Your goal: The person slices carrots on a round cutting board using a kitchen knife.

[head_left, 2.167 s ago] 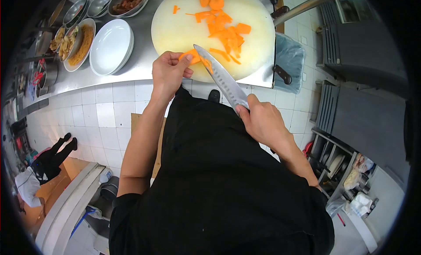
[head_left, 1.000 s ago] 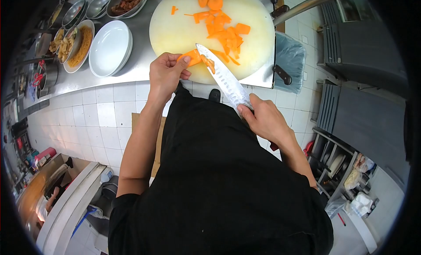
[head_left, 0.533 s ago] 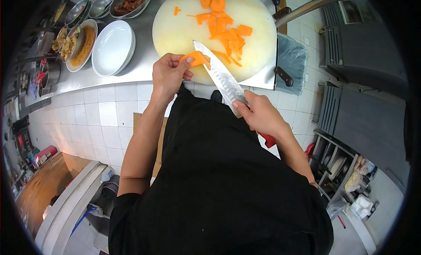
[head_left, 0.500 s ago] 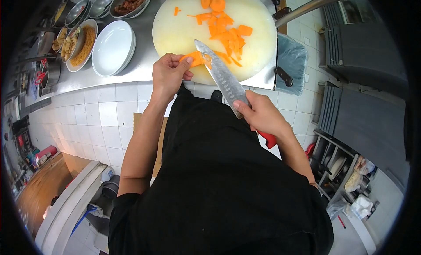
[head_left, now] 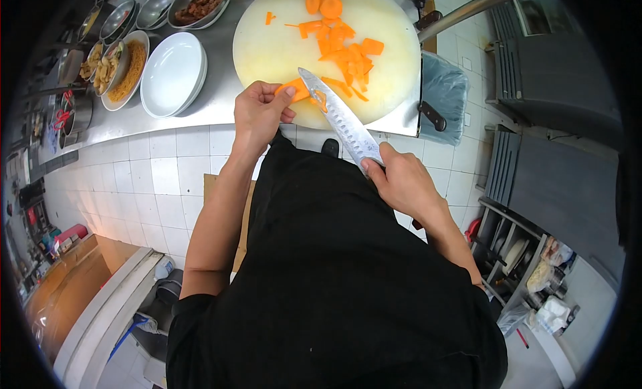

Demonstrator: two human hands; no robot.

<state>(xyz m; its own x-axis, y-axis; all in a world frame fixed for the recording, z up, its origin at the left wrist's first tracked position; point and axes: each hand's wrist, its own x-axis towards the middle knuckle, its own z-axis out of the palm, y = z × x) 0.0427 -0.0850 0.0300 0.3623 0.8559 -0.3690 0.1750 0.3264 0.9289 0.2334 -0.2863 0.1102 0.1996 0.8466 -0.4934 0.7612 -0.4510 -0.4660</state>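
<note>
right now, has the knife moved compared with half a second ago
Yes, slightly: judged against the cutting board, the knife and the right hand have shifted back toward the person's body and a little to the right.

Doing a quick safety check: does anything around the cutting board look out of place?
One thing: a dark handle juts past the right edge of the counter, seen against the lined bin, where it might get bumped; what it belongs to is hidden. The loose carrot pieces lie on the board.

Your stainless-steel counter (head_left: 220, 73) carries a round cutting board (head_left: 267, 55); left of it sit stacked white plates (head_left: 172, 75), a plate of orange shreds (head_left: 146, 55) and metal bowls (head_left: 155, 7).
</note>
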